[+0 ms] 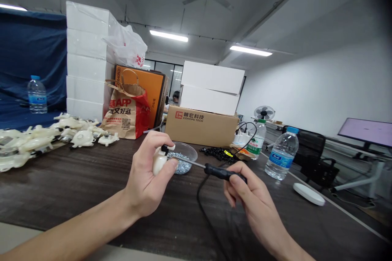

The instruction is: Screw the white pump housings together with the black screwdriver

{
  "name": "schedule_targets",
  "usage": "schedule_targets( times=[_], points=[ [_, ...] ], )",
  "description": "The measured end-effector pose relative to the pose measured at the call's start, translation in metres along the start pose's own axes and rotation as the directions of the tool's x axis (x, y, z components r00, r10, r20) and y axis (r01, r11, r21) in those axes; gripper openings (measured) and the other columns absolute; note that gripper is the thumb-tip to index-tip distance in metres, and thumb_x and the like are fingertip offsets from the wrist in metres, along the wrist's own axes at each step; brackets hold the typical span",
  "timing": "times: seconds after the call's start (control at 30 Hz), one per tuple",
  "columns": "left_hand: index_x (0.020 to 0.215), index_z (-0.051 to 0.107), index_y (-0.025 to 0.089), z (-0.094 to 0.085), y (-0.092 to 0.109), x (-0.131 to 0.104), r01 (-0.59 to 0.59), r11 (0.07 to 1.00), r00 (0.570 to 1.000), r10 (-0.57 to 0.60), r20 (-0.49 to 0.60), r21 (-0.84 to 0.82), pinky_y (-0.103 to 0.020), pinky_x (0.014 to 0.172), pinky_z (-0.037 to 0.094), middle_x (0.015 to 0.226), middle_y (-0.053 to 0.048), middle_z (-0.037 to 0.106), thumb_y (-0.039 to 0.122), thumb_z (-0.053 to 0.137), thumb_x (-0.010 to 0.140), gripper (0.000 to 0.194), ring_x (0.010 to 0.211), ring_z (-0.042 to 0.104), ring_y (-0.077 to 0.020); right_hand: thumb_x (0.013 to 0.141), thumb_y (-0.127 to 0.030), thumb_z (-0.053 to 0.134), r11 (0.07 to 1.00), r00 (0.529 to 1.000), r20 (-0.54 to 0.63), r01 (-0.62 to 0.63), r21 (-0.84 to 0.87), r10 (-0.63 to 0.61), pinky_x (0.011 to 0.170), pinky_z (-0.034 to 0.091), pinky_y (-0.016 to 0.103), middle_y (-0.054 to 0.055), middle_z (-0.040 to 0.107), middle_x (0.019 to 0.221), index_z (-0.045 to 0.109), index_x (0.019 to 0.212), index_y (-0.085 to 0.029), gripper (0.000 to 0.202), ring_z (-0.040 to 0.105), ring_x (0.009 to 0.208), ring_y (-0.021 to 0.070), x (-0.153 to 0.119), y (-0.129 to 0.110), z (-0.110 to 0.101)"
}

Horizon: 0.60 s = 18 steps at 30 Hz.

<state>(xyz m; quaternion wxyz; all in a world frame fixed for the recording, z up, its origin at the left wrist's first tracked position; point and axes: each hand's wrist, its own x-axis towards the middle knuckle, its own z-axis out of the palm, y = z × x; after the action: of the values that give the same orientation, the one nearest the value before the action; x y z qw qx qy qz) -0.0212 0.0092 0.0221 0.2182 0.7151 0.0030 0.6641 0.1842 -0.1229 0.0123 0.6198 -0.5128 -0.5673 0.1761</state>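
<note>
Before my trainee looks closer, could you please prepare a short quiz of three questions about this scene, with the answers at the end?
1. Which hand holds the black-handled screwdriver?

2. True or false: the clear bowl contains small silvery pieces.

3. What colour is the cap of the bottle nearest the white disc on the table?
a) green
b) blue
c) red

Key:
1. The right hand; the left hand holds a white part.
2. True.
3. b
</note>
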Motion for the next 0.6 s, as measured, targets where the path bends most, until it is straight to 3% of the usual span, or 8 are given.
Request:
schedule_targets(
  times=[0.1, 0.3, 0.5, 0.6],
  points=[
    [0.108, 0.054, 0.023, 0.0002, 0.0007, 0.0014, -0.013, 1.000, 1.000, 0.013, -0.019, 0.018, -0.034, 0.091, 0.040, 0.106, -0.003, 0.054, 0.011, 0.057, 0.089, 0.023, 0.103, 0.052, -0.0194, 0.100, -0.060, 0.047, 0.999, 0.997, 0.070, -0.037, 0.018, 0.036, 0.047, 0.027, 0.025, -0.007, 0.031, 0.058, 0.046, 0.073, -0.022, 0.047, 0.029, 0.048, 0.0096, -0.0027, 0.0035, 0.0020],
    [0.108, 0.055, 0.022, 0.0006, -0.0026, 0.0019, -0.033, 0.999, 0.999, 0.034, -0.034, 0.024, -0.032, 0.089, 0.041, 0.106, -0.003, 0.055, 0.011, 0.058, 0.089, 0.023, 0.103, 0.052, -0.0191, 0.100, -0.049, 0.055, 0.979, 0.985, 0.162, -0.090, 0.180, 0.061, 0.058, 0.034, 0.025, -0.006, 0.045, 0.067, 0.051, 0.103, -0.025, 0.025, 0.041, 0.058, 0.0112, -0.0033, 0.0017, 0.0010],
    [0.109, 0.054, 0.021, 0.0015, -0.0026, -0.0003, -0.038, 0.999, 0.999, 0.038, -0.018, -0.001, -0.033, 0.089, 0.041, 0.105, -0.003, 0.054, 0.012, 0.058, 0.089, 0.022, 0.101, 0.052, -0.0190, 0.101, -0.058, 0.047, 0.985, 0.991, 0.103, -0.105, 0.137, 0.091, 0.047, 0.023, 0.024, -0.010, 0.026, 0.053, 0.045, 0.074, -0.021, 0.045, 0.030, 0.043, 0.0078, 0.0010, 0.0000, 0.0035],
    [0.109, 0.055, 0.021, 0.0019, -0.0025, -0.0004, -0.038, 0.999, 0.999, 0.038, -0.023, -0.001, -0.033, 0.090, 0.041, 0.106, -0.003, 0.054, 0.012, 0.058, 0.089, 0.022, 0.101, 0.052, -0.0190, 0.101, -0.056, 0.049, 0.973, 0.985, 0.133, -0.132, 0.188, 0.108, 0.049, 0.029, 0.024, -0.009, 0.031, 0.056, 0.050, 0.084, -0.021, 0.039, 0.035, 0.045, 0.0087, 0.0001, -0.0001, 0.0030]
  ],
)
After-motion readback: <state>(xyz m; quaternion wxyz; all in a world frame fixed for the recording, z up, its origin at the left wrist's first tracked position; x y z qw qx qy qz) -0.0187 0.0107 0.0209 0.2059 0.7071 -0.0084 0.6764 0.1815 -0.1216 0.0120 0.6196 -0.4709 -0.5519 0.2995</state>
